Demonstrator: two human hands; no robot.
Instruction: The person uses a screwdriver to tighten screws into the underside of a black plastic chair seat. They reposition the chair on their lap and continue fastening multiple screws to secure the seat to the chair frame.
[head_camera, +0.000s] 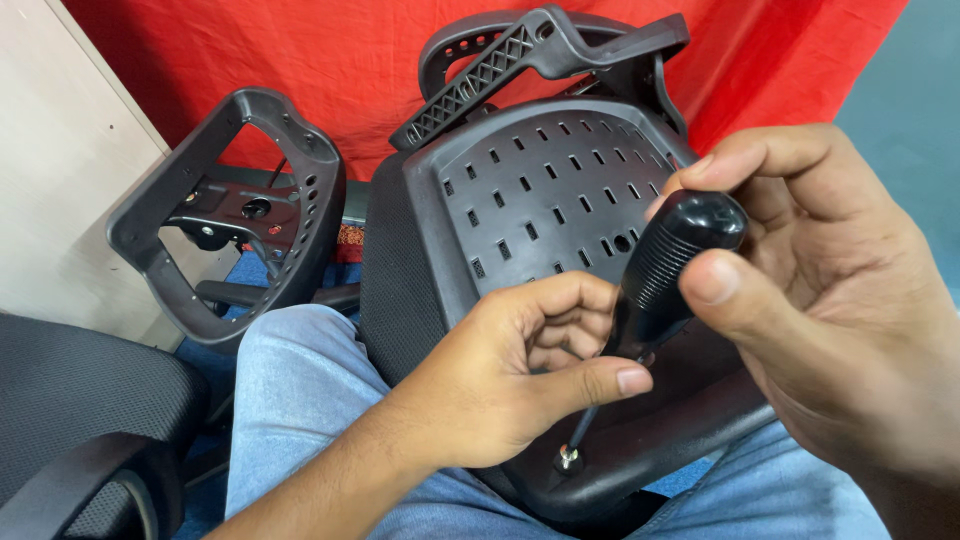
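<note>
Screwdriver (660, 275) tip is sitting on a screw (569, 459) at the seat (540, 180) rim; right hand (830, 300) is gripping the handle, left hand (520, 365) is curling around the shaft.

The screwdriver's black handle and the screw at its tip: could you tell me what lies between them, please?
In the head view, only the screwdriver's thin shaft runs down to the screw, with the left hand cupped beside it.

I cannot see the middle of the thin metal shaft of the black ribbed-handle screwdriver (668, 268); my left hand (520, 365) covers it. My right hand (830, 300) is cut off by the right edge. The black mesh chair cushion (80, 400) is cut by the left and bottom edges. The small silver screw head (568, 460) is too small to tell its type.
</note>
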